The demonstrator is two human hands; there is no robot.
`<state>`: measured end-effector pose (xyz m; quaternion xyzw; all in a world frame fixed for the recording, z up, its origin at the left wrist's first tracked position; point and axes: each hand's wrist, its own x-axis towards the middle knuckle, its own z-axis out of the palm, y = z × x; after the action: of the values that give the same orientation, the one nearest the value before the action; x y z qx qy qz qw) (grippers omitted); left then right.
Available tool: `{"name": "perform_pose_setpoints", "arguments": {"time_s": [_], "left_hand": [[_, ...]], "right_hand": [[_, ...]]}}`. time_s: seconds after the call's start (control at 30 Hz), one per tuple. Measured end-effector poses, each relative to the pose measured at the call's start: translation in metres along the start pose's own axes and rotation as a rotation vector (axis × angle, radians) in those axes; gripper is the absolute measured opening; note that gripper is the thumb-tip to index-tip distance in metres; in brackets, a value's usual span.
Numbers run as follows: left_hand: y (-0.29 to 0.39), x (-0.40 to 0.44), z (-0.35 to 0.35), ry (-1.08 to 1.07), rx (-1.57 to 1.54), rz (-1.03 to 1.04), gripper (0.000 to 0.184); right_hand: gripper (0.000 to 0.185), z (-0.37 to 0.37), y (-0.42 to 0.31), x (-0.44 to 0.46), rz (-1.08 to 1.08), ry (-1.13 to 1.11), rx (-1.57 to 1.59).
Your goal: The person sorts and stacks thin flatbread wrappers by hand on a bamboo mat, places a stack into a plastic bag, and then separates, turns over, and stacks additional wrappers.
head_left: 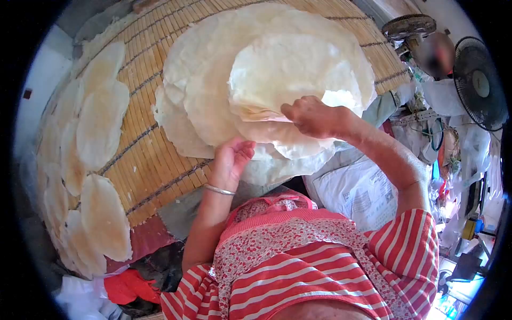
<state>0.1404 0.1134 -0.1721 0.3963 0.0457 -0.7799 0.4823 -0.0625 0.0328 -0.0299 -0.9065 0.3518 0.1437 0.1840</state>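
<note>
Large, thin, pale round sheets [208, 58] lie overlapping on a slatted bamboo mat [146, 154]. On top of them is a smaller stack of whitish sheets [288, 69]. My right hand [314, 117] is closed at the near edge of that stack, its fingers pinching the sheet edges. My left hand [232, 157], with a silver bangle at the wrist, is at the near edge of the larger sheets, palm turned up and fingers curled. Whether it grips a sheet edge is too unclear to tell.
More oval sheets [101, 122] overlap along the mat's left side. A black fan [480, 82] stands at the right, with another fan [409, 26] behind. White plastic packaging [354, 192] lies beyond the apron. Red cloth [130, 285] is at the lower left.
</note>
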Motion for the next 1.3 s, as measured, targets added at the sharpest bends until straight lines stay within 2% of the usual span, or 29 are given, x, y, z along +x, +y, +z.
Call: {"name": "perform_pose_setpoints", "arguments": {"time_s": [0.03, 0.13, 0.17, 0.2, 0.27, 0.4, 0.47, 0.57, 0.63, 0.73, 0.87, 1.0, 1.07, 1.1, 1.13, 1.2, 1.23, 1.27, 1.3], "left_hand": [[-0.003, 0.002, 0.002, -0.024, 0.006, -0.010, 0.015], [-0.018, 0.009, 0.021, 0.030, -0.075, -0.073, 0.011], [-0.020, 0.010, 0.025, 0.013, -0.045, -0.065, 0.012], [-0.025, 0.012, 0.025, 0.026, -0.020, -0.029, 0.012], [-0.032, 0.017, 0.024, 0.054, 0.042, 0.045, 0.012], [-0.033, -0.005, 0.064, 0.143, 0.085, 0.165, 0.013], [-0.034, 0.004, 0.061, 0.071, 0.077, 0.207, 0.016], [-0.030, 0.001, 0.067, -0.013, 0.091, 0.227, 0.018], [-0.029, -0.004, 0.071, -0.051, 0.076, 0.230, 0.018], [-0.025, -0.007, 0.070, -0.202, -0.065, 0.211, 0.018], [-0.014, -0.019, 0.052, -0.358, -0.097, 0.101, 0.029], [-0.015, -0.025, 0.026, -0.392, -0.082, -0.112, 0.034], [-0.011, -0.044, 0.027, -0.442, -0.062, -0.251, 0.033], [-0.006, -0.048, 0.023, -0.315, -0.037, -0.336, 0.038], [-0.001, -0.056, 0.017, -0.449, -0.169, -0.362, 0.039], [0.015, -0.079, 0.003, -0.708, -0.432, -0.408, 0.043], [0.024, -0.097, 0.001, -0.577, -0.458, -0.270, 0.050], [0.037, -0.106, -0.006, -0.589, -0.438, -0.166, 0.050], [0.050, -0.113, -0.025, -0.618, -0.396, -0.063, 0.051]], "right_hand": [[0.011, 0.007, 0.001, 0.003, -0.083, 0.089, -0.017], [0.013, 0.054, 0.000, 0.016, -0.251, 0.222, -0.125], [0.016, 0.061, -0.007, 0.018, -0.143, 0.069, -0.147], [0.018, 0.067, -0.010, 0.015, -0.253, 0.172, -0.098], [0.018, 0.069, -0.012, 0.006, -0.237, 0.166, -0.082], [0.019, 0.056, -0.014, 0.001, -0.078, 0.122, 0.042], [0.023, 0.050, -0.019, 0.000, 0.029, 0.035, 0.090], [0.019, 0.060, -0.011, 0.002, -0.022, 0.200, 0.086], [0.022, 0.055, -0.008, 0.004, -0.004, 0.160, 0.077], [0.022, 0.044, -0.005, 0.003, 0.015, 0.134, 0.096], [0.019, 0.015, 0.002, 0.017, 0.062, 0.135, -0.004], [0.019, -0.067, -0.019, 0.031, -0.030, 0.313, 0.003], [0.030, -0.111, -0.042, 0.038, -0.052, 0.447, -0.017], [0.032, -0.134, -0.071, 0.026, 0.059, 0.477, 0.145], [0.034, -0.150, -0.096, 0.016, 0.161, 0.507, 0.308], [0.020, -0.145, -0.097, 0.017, -0.257, 0.745, 0.586], [0.017, -0.148, -0.103, 0.011, -0.308, 0.800, 0.661], [0.015, -0.150, -0.106, 0.006, -0.363, 0.853, 0.732], [0.016, -0.149, -0.129, -0.013, -0.253, 0.871, 0.727]]}}
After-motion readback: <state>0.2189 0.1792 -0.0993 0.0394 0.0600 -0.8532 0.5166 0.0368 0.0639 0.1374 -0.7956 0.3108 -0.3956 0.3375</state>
